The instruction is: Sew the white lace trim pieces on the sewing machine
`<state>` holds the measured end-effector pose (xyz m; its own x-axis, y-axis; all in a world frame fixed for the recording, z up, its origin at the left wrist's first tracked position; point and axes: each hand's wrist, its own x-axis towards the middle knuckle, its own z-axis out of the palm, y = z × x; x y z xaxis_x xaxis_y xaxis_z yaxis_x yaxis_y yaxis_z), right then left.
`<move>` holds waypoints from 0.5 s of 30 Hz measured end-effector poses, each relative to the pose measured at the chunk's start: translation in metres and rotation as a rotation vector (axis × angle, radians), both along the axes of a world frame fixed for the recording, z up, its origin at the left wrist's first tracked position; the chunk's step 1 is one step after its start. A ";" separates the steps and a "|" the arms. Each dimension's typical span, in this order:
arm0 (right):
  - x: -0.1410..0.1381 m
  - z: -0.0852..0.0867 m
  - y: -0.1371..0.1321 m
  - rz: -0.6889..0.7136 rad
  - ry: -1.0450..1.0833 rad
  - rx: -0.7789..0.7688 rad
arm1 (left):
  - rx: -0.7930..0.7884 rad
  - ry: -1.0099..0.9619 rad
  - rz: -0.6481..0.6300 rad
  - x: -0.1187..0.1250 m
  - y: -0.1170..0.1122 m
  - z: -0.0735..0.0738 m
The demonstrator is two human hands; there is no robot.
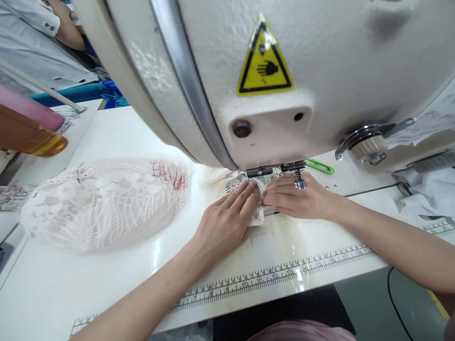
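While our left hand (227, 215) lies flat with its fingers laid together on the white lace strip (259, 220), our right hand (302, 199) meets it from the other side, fingers bent over the same piece. The left does not close round the lace; whether the right pinches it, we cannot tell. The strip sits on the bed of the sewing machine (209, 94), right by the presser foot parts (261, 171), and our hands cover much of it. The machine's bulky head looms over everything and blocks our view of the table beyond; it bears a yellow warning sticker (265, 66) and, to the right, a tension knob (368, 147).

Just behind our right hand we see green snips (322, 166) lying on the white table (117, 293). Well to the left spreads a larger heap of lace (106, 208), marked with red near one end. Along the near edge runs a printed ruler (270, 274). At far left we have an orange cone (28, 132) beside a pink cone (28, 106), with a co-worker's white garment (28, 47) past them. White cloth (432, 194) is bunched at the right.
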<state>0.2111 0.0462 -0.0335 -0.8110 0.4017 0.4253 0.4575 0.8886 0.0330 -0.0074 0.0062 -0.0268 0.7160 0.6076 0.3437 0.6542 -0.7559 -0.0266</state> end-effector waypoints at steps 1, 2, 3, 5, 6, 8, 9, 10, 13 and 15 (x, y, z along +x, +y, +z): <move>0.000 0.001 0.000 -0.030 0.003 0.058 | -0.001 0.000 -0.001 0.000 0.000 0.000; 0.000 0.001 0.000 -0.050 0.007 0.114 | -0.001 -0.001 -0.004 0.001 0.000 0.000; 0.000 0.002 0.001 -0.051 0.017 0.160 | 0.001 -0.002 -0.007 0.001 0.000 0.000; 0.001 0.002 0.002 -0.031 0.043 0.199 | 0.004 -0.005 -0.012 0.002 0.001 -0.001; 0.001 0.002 0.002 -0.018 0.054 0.200 | 0.004 -0.006 -0.013 0.002 0.002 -0.002; 0.001 0.002 0.003 -0.013 0.068 0.185 | 0.009 -0.006 -0.013 0.002 0.002 -0.003; 0.002 0.002 0.003 -0.016 0.069 0.179 | 0.012 -0.007 -0.017 0.001 0.003 -0.003; 0.002 0.002 0.002 -0.018 0.073 0.178 | 0.016 -0.012 -0.028 0.001 0.003 -0.003; 0.002 0.002 0.000 0.002 0.088 0.161 | 0.020 -0.041 -0.081 -0.001 0.002 -0.002; 0.001 -0.001 -0.001 0.036 0.085 0.067 | 0.021 -0.051 -0.089 -0.002 0.001 -0.001</move>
<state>0.2120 0.0449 -0.0347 -0.7840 0.3414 0.5185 0.4292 0.9015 0.0554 -0.0097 0.0069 -0.0275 0.7480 0.5345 0.3933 0.5852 -0.8108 -0.0111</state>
